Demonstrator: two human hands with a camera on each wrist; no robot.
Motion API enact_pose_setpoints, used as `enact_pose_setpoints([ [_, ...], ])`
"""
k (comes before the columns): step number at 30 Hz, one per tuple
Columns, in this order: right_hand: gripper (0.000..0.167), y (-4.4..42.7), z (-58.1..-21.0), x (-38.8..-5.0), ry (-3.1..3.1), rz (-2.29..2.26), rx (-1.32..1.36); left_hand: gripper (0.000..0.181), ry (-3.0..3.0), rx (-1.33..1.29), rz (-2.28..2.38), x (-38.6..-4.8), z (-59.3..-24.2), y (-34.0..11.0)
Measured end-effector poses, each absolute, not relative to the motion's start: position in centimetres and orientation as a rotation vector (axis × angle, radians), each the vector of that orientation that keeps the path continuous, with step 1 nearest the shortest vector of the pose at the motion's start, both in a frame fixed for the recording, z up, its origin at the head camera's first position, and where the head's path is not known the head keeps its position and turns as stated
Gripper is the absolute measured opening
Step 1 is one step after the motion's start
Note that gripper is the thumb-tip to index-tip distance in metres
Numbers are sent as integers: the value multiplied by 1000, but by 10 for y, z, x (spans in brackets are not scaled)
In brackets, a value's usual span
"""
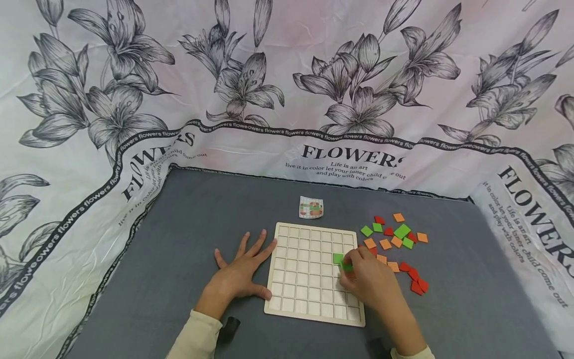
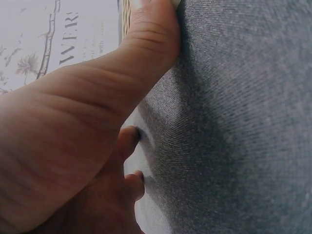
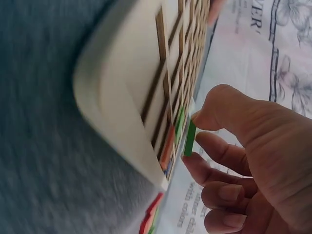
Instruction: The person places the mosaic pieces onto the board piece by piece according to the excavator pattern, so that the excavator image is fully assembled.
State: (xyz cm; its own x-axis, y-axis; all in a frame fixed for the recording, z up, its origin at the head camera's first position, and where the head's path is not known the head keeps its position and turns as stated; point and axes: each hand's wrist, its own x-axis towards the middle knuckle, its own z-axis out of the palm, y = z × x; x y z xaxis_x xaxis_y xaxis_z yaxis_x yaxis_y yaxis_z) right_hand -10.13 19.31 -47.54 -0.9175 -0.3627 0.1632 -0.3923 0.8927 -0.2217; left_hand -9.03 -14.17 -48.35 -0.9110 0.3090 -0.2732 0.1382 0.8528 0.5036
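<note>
A pale wooden grid board (image 1: 314, 319) lies on the grey cloth. My left hand (image 1: 237, 274) is spread with straight fingers at the board's left edge; its thumb touches that edge in the left wrist view. Between thumb and fingertips, my right hand (image 1: 374, 281) pinches a green square tile (image 3: 190, 139) above the board's right side. Another green tile (image 1: 338, 258) sits in a cell just left of the pinched one. In the right wrist view an orange-red piece (image 3: 167, 147) shows at the board's edge, beside a green one.
Right of the board lie loose orange tiles (image 1: 422, 238), green tiles (image 1: 402, 231) and red pieces (image 1: 416, 287). A small patterned card (image 1: 311, 207) lies behind the board. A flower-printed cloth (image 1: 269, 154) hangs behind and at the sides.
</note>
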Motion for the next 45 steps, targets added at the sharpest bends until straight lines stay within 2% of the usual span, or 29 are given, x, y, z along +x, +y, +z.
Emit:
enact_pose_setpoints([
  [21, 28, 179, -482, -96, -2935, 306, 600, 125, 2670, 346, 712, -91, -481, -142],
  [29, 27, 178, -481, -95, -2987, 313, 575, 130, 2662, 341, 769, -94, -498, -145],
  [36, 26, 177, -479, -95, -2982, 340, 584, 125, 2672, 353, 735, -90, -481, -143],
  [45, 23, 176, -477, -95, -3025, 351, 572, 130, 2693, 400, 782, -93, -499, -148],
])
